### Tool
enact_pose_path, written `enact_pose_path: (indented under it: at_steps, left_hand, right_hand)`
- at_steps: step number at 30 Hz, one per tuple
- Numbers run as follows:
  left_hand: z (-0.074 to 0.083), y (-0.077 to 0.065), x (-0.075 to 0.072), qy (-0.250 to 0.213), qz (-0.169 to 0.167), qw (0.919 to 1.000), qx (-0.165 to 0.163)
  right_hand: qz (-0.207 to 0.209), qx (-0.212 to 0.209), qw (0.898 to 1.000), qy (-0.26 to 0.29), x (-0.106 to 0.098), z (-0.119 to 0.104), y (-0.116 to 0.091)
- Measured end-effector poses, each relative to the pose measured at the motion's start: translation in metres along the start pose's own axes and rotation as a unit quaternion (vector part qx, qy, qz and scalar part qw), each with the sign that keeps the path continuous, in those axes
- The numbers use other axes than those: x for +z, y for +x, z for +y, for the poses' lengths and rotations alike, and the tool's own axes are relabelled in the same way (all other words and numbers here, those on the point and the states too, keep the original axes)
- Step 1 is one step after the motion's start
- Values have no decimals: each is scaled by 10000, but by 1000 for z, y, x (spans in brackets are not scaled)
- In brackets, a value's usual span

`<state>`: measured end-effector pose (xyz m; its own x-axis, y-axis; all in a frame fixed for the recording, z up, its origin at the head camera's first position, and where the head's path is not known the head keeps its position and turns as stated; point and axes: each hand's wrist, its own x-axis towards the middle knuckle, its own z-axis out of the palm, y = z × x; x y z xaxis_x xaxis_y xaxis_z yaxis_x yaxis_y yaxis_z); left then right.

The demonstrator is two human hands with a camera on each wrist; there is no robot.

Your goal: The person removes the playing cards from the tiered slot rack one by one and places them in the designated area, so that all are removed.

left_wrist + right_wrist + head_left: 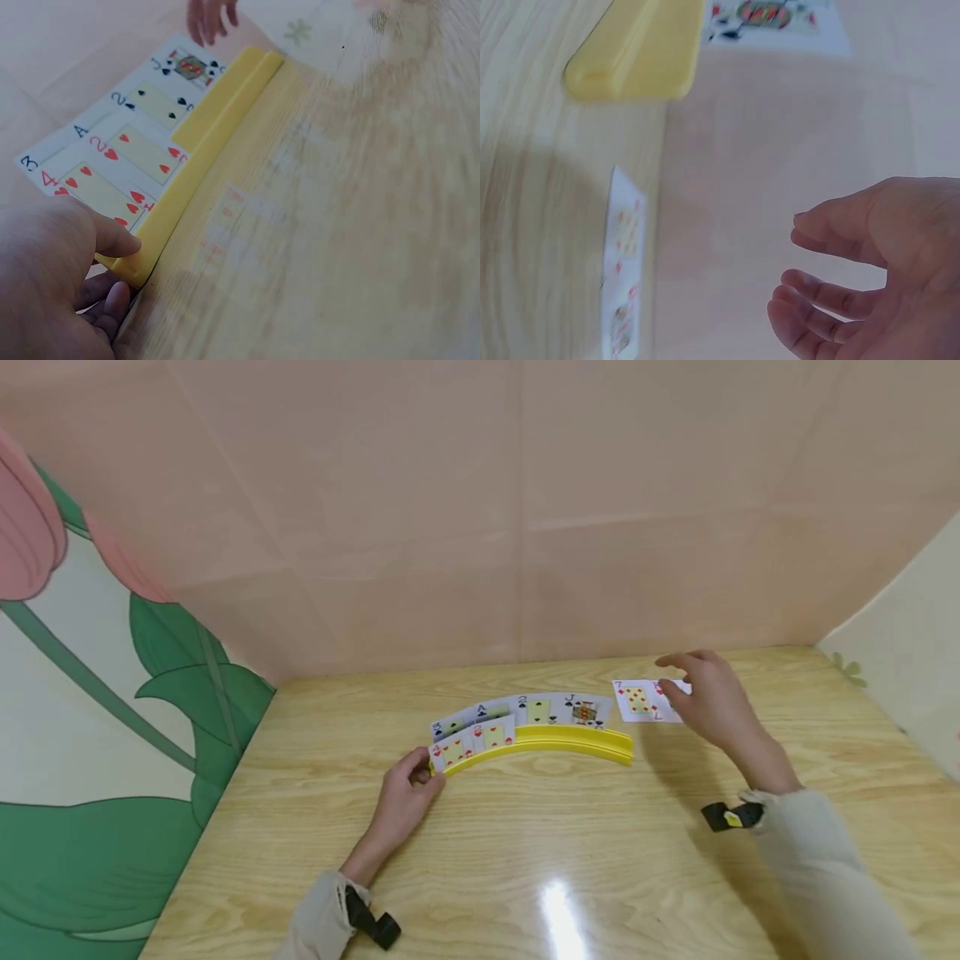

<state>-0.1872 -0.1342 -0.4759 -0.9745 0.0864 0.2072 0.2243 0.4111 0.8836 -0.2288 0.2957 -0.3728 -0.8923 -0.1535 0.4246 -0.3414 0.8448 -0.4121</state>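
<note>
A curved yellow card holder (pixel 573 739) stands on the table with playing cards upright in two rows. Its back row shows a three, an ace, a two of spades (pixel 537 710) and a jack of spades (pixel 585 711). In front are a four of hearts (pixel 101 191) and a two of hearts (pixel 140 154). My left hand (pixel 403 797) pinches the holder's left end, thumb in front and fingers beneath or behind. With nothing between its relaxed fingers, my right hand (pixel 712 702) hovers over a seven of diamonds (pixel 636 700) and another red card it partly covers.
The wooden table (pixel 480 860) meets a pinkish cloth backdrop (pixel 525 527) just behind the cards. A panel with painted flowers and leaves (pixel 97 693) borders the left side, and a pale panel (pixel 915 635) the right.
</note>
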Motion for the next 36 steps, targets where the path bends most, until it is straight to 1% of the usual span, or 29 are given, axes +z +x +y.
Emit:
enact_pose_path:
  at_steps: [4, 11, 14, 17, 19, 21, 22, 26, 29, 33, 36]
  left_hand:
    - [-1, 1, -2, 2, 25, 10000, 7]
    - [-2, 2, -1, -78, 20, 10000, 35]
    - [13, -1, -4, -16, 45, 10000, -48]
    - [17, -1, -5, 14, 76, 9999, -116]
    - [13, -1, -5, 24, 94, 9999, -87]
    - [2, 1, -2, 0, 107, 9999, -69]
    - [-1, 1, -2, -23, 102, 9999, -54]
    - [-2, -1, -3, -19, 43, 10000, -42]
    - [0, -2, -4, 1, 69, 10000, -20]
    - [1, -1, -5, -4, 91, 9999, 44]
    - [1, -1, -5, -23, 93, 9999, 93]
  right_hand:
    - [102, -177, 9997, 115, 1, -24, 1]
    - [322, -525, 9981, 72, 5, -63, 1]
    - [398, -691, 9967, 131, 7, -77, 2]
    - [431, -830, 9954, 196, 8, -90, 3]
    - [444, -903, 9946, 259, 10, -98, 3]
    - [444, -942, 9942, 286, 11, -106, 3]
    - [437, -963, 9939, 299, 12, -109, 3]
    - [308, -1006, 9940, 311, 17, -123, 4]
    - [206, -1075, 9933, 378, 21, -134, 6]
    - [122, -1203, 9917, 447, 26, -148, 10]
    - [111, -1379, 9895, 421, 33, -158, 11]
